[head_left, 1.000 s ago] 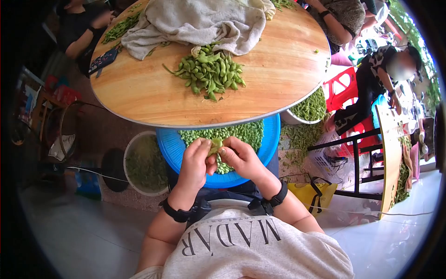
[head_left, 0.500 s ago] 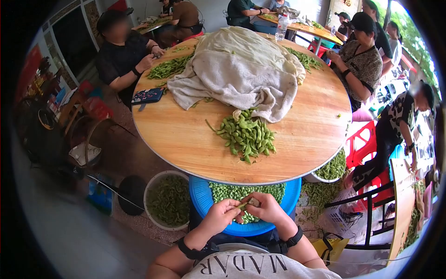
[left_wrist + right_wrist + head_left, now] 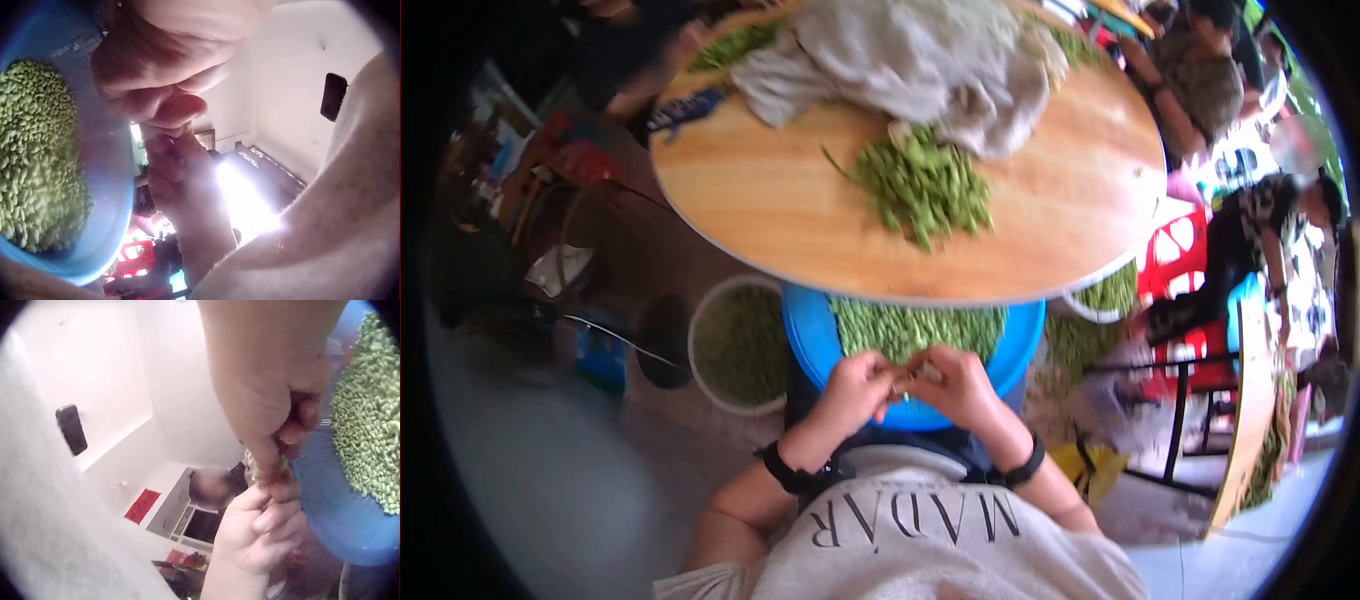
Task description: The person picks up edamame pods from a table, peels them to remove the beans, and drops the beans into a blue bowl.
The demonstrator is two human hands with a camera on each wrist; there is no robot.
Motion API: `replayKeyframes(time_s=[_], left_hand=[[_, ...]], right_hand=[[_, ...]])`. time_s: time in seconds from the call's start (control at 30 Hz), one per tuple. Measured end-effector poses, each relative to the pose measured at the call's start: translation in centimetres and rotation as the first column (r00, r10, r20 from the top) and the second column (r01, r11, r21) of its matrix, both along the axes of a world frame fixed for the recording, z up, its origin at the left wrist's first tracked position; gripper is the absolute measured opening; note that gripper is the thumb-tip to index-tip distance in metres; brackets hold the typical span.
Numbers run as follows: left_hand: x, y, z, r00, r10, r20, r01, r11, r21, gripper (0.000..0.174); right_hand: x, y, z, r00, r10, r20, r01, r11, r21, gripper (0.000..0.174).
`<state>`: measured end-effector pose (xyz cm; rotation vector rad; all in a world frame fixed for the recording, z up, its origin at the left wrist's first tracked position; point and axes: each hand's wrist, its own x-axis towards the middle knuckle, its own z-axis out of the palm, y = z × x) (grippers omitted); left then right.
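Over the near part of the blue basin (image 3: 803, 340), I have the left hand (image 3: 853, 392) and the right hand (image 3: 957, 388) nearly together, fingers drawn in narrow. On my right wrist feed, both pinch at one small green pod (image 3: 284, 466), which sits between their fingertips, mostly covered by them; the head view is too blurred for me to make out its ends. The pod is therefore above the basin, right where the two hands meet.

Below them, I see a broad layer of shelled green beans (image 3: 920, 332) inside the basin. The round wooden tabletop (image 3: 730, 225) overhangs the basin's far edge. Beyond that edge, on the wood, lies a heap of whole pods (image 3: 925, 187), with a crumpled pale cloth (image 3: 890, 65) behind it, touching or nearly so.

To the basin's left stands a pale tub (image 3: 697, 365) of dark green material that I cannot identify. Past the basin's right side is another container (image 3: 1088, 312) of green pods, and further right, a red chair (image 3: 1175, 255).
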<state>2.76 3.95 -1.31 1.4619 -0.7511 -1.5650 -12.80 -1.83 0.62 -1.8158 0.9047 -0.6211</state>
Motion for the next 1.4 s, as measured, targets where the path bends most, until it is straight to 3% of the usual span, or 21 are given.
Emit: replayKeyframes(time_s=[0.07, 0.23, 0.37, 0.4, 0.43, 0.73, 0.83, 0.87, 0.9, 0.97, 1.0, 1.03, 1.1, 1.2, 1.27, 1.33, 1.4], left_hand=[[0.1, 0.6, 0.5, 0.978, 0.033, -0.206, -0.014, 0.996, 0.090, 0.012], [0.1, 1.7, 0.2, 0.977, 0.008, -0.213, 0.016, 0.994, 0.110, 0.011], [0.3, 1.5, 0.0, 0.959, -0.024, -0.283, 0.050, 0.995, 0.085, 0.008], [0.4, 1.4, 0.0, 0.961, -0.035, -0.275, 0.060, 0.995, 0.082, 0.007], [0.4, 1.4, 0.0, 0.962, -0.042, -0.270, 0.067, 0.994, 0.084, 0.007], [1.0, 1.1, 0.1, 0.983, 0.031, -0.183, -0.013, 0.995, 0.102, 0.006], [5.5, 1.7, -1.4, 0.952, 0.187, 0.242, -0.176, 0.982, -0.068, 0.008], [7.8, 2.1, -2.2, 0.879, 0.295, 0.375, -0.265, 0.955, -0.130, 0.011], [10.3, 2.6, -3.1, 0.771, 0.314, 0.554, -0.291, 0.948, -0.131, 0.017], [13.5, 3.0, -2.2, 0.547, 0.176, 0.819, -0.277, 0.961, -0.021, 0.031], [13.8, 2.8, -1.3, 0.483, 0.078, 0.872, -0.276, 0.959, 0.067, 0.037], [15.3, 3.3, -3.1, 0.309, 0.095, 0.946, -0.193, 0.981, -0.035, 0.036], [16.7, 3.6, -5.4, 0.285, 0.146, 0.947, -0.118, 0.986, -0.117, 0.035], [11.2, 0.5, 0.4, 0.703, 0.220, 0.676, -0.178, 0.975, -0.132, 0.030], [8.6, -0.8, 2.2, 0.796, 0.231, 0.559, -0.123, 0.967, -0.225, 0.026], [6.0, -2.5, 4.3, 0.777, 0.197, 0.598, 0.154, 0.861, -0.484, 0.025], [3.3, -5.1, 6.0, 0.613, 0.318, 0.724, 0.409, 0.656, -0.634, 0.026]], right_hand=[[-0.5, 0.6, -1.2, 0.999, -0.027, 0.048, 0.017, 0.979, 0.201, 0.019], [-0.7, 1.7, -1.6, 0.990, -0.093, 0.106, 0.010, 0.798, 0.602, 0.020], [-0.7, 1.6, -1.8, 0.983, -0.104, 0.149, 0.007, 0.841, 0.541, 0.019], [-0.7, 1.7, -1.8, 0.996, -0.058, 0.071, 0.028, 0.932, 0.362, 0.023], [-0.7, 1.5, -1.6, 0.999, -0.042, 0.034, 0.029, 0.948, 0.316, 0.026], [0.2, 0.3, -1.8, 0.993, 0.005, -0.114, -0.016, 0.996, -0.093, 0.019], [-1.5, -0.9, -0.2, 0.982, 0.003, -0.189, -0.040, 0.980, -0.193, 0.015], [-2.1, -1.9, 1.8, 0.988, 0.023, -0.156, -0.052, 0.982, -0.182, 0.013], [-2.4, -3.0, 2.4, 0.994, -0.060, -0.093, 0.034, 0.965, -0.259, 0.011], [-2.4, -5.8, 4.1, 0.956, -0.291, -0.049, 0.255, 0.900, -0.354, 0.010], [-1.9, -7.3, 5.1, 0.898, -0.436, -0.067, 0.379, 0.841, -0.385, 0.011], [-1.4, -8.9, 4.8, 0.879, -0.460, -0.131, 0.367, 0.824, -0.432, 0.012], [-0.7, -11.5, 3.1, 0.823, -0.511, -0.247, 0.332, 0.786, -0.521, 0.015], [-0.2, -12.2, 2.5, 0.847, -0.475, -0.239, 0.324, 0.818, -0.475, 0.018], [-1.3, -12.7, 2.6, 0.867, -0.470, -0.162, 0.378, 0.835, -0.399, 0.019], [-2.5, -12.8, 3.7, 0.891, -0.446, -0.090, 0.404, 0.867, -0.293, 0.018], [-3.2, -12.0, 5.7, 0.927, -0.347, -0.142, 0.340, 0.938, -0.072, 0.017]])
